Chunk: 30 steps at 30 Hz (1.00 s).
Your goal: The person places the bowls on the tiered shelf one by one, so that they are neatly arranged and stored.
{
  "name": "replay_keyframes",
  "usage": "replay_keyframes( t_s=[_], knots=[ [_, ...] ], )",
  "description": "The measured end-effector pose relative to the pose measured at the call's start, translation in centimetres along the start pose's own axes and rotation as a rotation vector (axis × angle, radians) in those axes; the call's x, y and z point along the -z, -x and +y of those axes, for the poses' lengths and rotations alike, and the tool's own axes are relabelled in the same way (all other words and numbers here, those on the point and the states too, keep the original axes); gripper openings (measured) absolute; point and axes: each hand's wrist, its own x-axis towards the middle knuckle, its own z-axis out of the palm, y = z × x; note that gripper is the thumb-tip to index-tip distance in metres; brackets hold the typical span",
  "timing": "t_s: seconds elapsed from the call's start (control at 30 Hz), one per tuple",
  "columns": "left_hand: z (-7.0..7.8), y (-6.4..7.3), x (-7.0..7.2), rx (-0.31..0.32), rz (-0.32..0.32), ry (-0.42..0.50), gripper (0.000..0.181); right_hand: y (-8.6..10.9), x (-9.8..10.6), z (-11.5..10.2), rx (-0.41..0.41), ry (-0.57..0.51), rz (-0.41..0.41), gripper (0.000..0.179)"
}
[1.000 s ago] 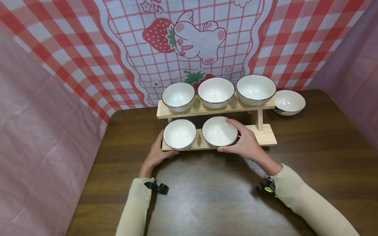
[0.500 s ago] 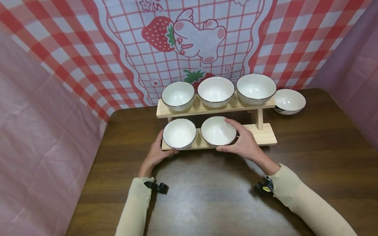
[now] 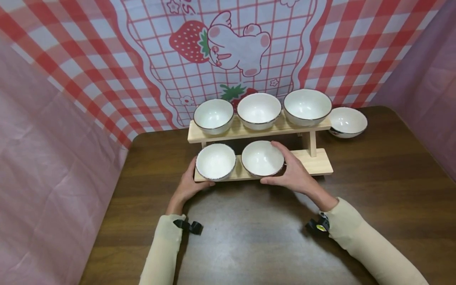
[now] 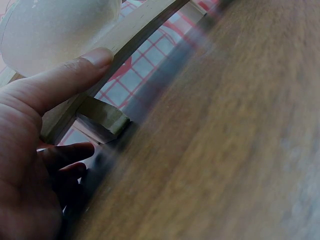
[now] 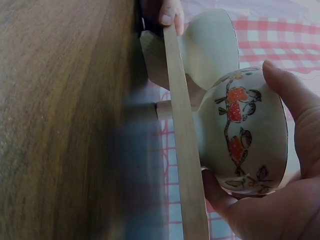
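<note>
A two-tier wooden stand holds several white bowls with dark rims. At its lower left end my left hand grips the board; in the left wrist view the thumb lies along the front edge, with the other fingers lower down. Just beside that hand sits the lower left bowl. My right hand holds the lower middle bowl by its right side, thumb in front and fingers behind. Red birds on a branch decorate this bowl's outside in the right wrist view.
Three bowls line the upper tier: left, middle and right. Another bowl stands on the brown table, right of the stand. Behind hangs a red checked cloth.
The right hand has shifted the lower middle bowl slightly left along the board, nearer the lower left bowl. The left hand keeps its place on the stand.
</note>
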Motion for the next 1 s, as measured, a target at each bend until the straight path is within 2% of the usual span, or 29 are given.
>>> replay_keyframes(
  t_s=[0.37, 0.57, 0.67, 0.9, 1.0],
  knots=[
    [0.5, 0.1, 0.0, 0.029, -0.005, 0.006, 0.106, 0.4, 0.7, -0.3, 0.04, -0.002, 0.039, 0.111],
    [3.5, 1.0, 0.4, 0.025, -0.022, 0.003, 0.1, 0.8, 1.5, -0.9, 0.077, -0.036, 0.064, 0.105],
    [3.9, 1.2, 0.4, 0.013, -0.02, 0.011, 0.099, 1.1, 1.9, -1.1, 0.082, -0.067, 0.081, 0.101],
    [0.2, 0.1, 0.0, -0.002, 0.004, 0.019, 0.105, 2.1, 3.3, -1.1, 0.111, -0.066, 0.147, 0.097],
    [0.3, 0.1, 0.0, -0.007, 0.007, 0.018, 0.103, 2.7, 4.0, -1.4, 0.129, -0.059, 0.181, 0.095]
  ],
)
